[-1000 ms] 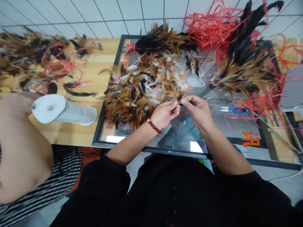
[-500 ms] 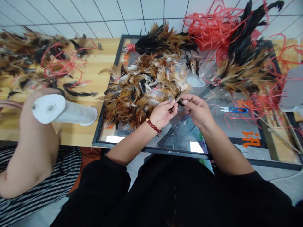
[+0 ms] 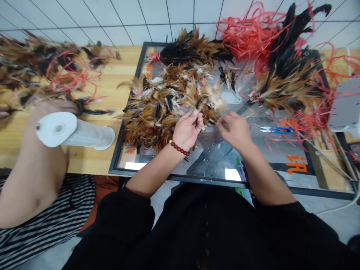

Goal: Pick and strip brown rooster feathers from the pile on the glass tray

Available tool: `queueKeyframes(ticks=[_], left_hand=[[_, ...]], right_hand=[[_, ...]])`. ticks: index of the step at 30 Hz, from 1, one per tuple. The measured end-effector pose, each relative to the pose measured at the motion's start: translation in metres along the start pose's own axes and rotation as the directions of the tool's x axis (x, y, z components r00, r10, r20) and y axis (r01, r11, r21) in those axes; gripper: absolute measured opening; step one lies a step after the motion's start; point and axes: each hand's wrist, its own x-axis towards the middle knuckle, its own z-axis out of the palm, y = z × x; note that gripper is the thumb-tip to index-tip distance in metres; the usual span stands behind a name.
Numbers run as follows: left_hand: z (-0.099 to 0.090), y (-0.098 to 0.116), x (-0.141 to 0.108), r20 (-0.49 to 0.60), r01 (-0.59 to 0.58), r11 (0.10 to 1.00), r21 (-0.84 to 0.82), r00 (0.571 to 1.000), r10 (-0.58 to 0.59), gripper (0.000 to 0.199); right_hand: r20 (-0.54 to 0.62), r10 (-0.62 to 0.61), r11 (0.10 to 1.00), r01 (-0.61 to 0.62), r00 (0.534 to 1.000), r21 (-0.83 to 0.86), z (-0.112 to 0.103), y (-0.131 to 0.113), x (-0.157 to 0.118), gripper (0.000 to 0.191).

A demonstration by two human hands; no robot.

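Observation:
Brown, black and white feathers lie in a large pile (image 3: 163, 108) on a glass-topped, black-framed panel. At the pile's right front edge my left hand (image 3: 188, 129), with a dark red bead bracelet (image 3: 180, 148) at the wrist, is closed in a pinch, palm up; a feather seems to be at its fingertips, too small to make out. My right hand (image 3: 233, 131) is just to the right, apart from the left, its fingers bent together over the glass near some dark feather tips. Whatever it pinches, if anything, is hidden.
A white spool (image 3: 95, 134) and another person's arm (image 3: 36, 165) are at the left. Blue snips (image 3: 277, 130) lie right of my hands. Behind are a black-brown feather bundle (image 3: 191, 50), red plastic string (image 3: 250, 33) and tall black feathers (image 3: 287, 41).
My hands have moved apart from where they met over a dark feather. The left has shifted a little left, the right slightly right. The other person's arm has shifted too.

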Motion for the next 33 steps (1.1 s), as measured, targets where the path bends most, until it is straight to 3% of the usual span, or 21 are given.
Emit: queueKeyframes(ticks=[3, 6, 9, 12, 14, 16, 18, 21, 23, 25, 27, 28, 30, 33], left_hand=[[-0.001, 0.003, 0.002, -0.009, -0.014, 1.000, -0.020, 1.000, 0.014, 0.018], [0.000, 0.003, 0.002, -0.013, -0.019, 1.000, -0.019, 1.000, 0.019, 0.019], [0.000, 0.002, 0.000, -0.020, -0.008, 1.000, 0.007, 1.000, 0.009, 0.019], [0.001, 0.000, -0.002, -0.005, -0.007, 0.999, 0.032, 1.000, 0.008, 0.016], [0.001, -0.001, -0.002, 0.008, -0.019, 0.999, 0.043, 1.000, 0.018, 0.014], [0.000, -0.002, -0.001, 0.018, -0.030, 0.998, 0.052, 0.999, 0.029, 0.014], [-0.001, -0.002, 0.000, 0.026, -0.041, 0.997, 0.059, 0.999, 0.039, 0.014], [-0.003, -0.002, 0.003, 0.026, -0.048, 0.997, 0.060, 0.999, 0.047, 0.015], [-0.004, -0.002, 0.005, 0.024, -0.040, 0.998, 0.057, 0.999, 0.039, 0.015], [-0.005, -0.003, 0.006, 0.027, -0.028, 0.998, 0.052, 0.999, 0.027, 0.015], [-0.005, -0.004, 0.005, 0.030, -0.018, 0.999, 0.048, 0.999, 0.016, 0.015], [-0.005, -0.005, 0.005, 0.031, -0.013, 0.999, 0.046, 0.999, 0.012, 0.015], [-0.004, -0.005, 0.004, 0.030, -0.007, 0.999, 0.044, 1.000, 0.006, 0.015], [-0.005, -0.006, 0.004, 0.036, -0.013, 0.999, 0.046, 0.999, 0.011, 0.015]], right_hand=[[0.079, 0.114, 0.993, -0.112, 0.990, -0.026, -0.026, 0.018, -0.005, 0.017], [0.281, 0.162, 0.987, -0.149, 0.946, -0.067, -0.049, 0.034, -0.015, 0.014], [0.253, 0.129, 0.991, -0.136, 0.959, 0.012, -0.060, 0.038, -0.015, 0.017], [0.042, 0.059, 0.997, -0.061, 0.997, 0.048, -0.050, 0.029, 0.006, 0.023], [-0.066, 0.042, 0.998, -0.039, 0.997, 0.041, -0.034, 0.021, 0.028, 0.028], [-0.147, 0.068, 0.997, -0.063, 0.987, 0.037, -0.016, 0.015, 0.050, 0.046], [-0.156, 0.113, 0.993, -0.108, 0.981, 0.041, 0.000, 0.014, 0.067, 0.058], [-0.080, 0.189, 0.973, -0.176, 0.979, 0.152, 0.009, 0.020, 0.078, 0.039], [-0.011, 0.241, 0.902, -0.220, 0.970, 0.372, 0.002, 0.029, 0.076, 0.026], [0.114, 0.273, 0.724, -0.282, 0.955, 0.629, -0.011, 0.040, 0.068, 0.022], [0.254, 0.249, 0.592, -0.354, 0.935, 0.723, -0.028, 0.051, 0.056, 0.027], [0.297, 0.245, 0.595, -0.385, 0.923, 0.705, -0.036, 0.055, 0.049, 0.029], [0.279, 0.272, 0.718, -0.387, 0.921, 0.578, -0.051, 0.060, 0.036, 0.028], [-0.013, 0.318, 0.900, -0.297, 0.948, 0.318, -0.061, 0.055, 0.021, 0.025]])
